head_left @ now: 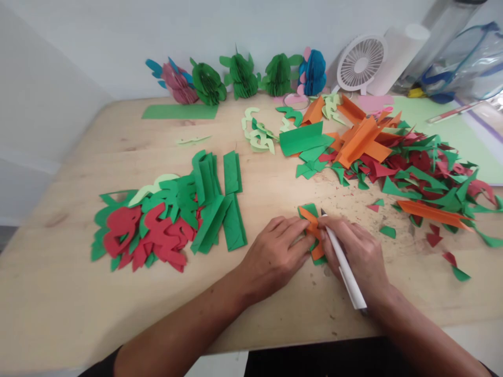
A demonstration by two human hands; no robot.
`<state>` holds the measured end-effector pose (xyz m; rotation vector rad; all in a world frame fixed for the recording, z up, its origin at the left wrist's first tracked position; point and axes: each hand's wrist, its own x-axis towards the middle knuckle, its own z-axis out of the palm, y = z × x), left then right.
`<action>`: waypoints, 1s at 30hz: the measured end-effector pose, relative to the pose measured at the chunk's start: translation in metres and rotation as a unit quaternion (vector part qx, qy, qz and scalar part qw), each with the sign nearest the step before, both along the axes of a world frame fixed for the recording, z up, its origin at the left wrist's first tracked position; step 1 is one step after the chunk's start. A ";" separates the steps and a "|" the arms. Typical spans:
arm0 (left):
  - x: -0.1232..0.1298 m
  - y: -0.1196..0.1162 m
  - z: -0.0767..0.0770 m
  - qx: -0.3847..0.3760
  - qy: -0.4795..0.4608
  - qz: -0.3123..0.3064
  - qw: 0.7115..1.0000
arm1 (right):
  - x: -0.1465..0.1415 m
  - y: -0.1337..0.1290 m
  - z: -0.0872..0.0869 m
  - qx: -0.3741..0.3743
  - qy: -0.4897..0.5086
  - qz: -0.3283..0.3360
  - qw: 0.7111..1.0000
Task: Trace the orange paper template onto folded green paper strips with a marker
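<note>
Near the table's front edge, an orange paper cutout (317, 252) lies on a small green paper piece (307, 208). My left hand (277, 251) presses on both from the left, its fingertips on the orange cutout, partly covering it. In my right hand (356, 251) is a white pen (343, 269), gripped between closed fingers and slanting, with its dark tip near the cutout's upper right edge. The fingers hide part of the cutout's right side. To the left, folded green strips (234, 222) lie beside a pile of red cut shapes (165, 235) and green ones.
Folded orange papers (363, 139) and many green and red scraps (424, 167) cover the right side. Along the wall stand green paper figures (241, 76), a blue one (314, 72), a pink one (178, 82) and a white fan (360, 65). A green strip (178, 111) lies at the back left.
</note>
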<state>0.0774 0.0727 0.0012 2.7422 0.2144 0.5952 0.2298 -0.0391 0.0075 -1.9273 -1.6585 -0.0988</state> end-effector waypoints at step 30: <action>0.000 0.000 -0.002 0.024 0.008 -0.009 1.000 | 0.002 0.003 0.001 -0.009 0.022 0.016 1.000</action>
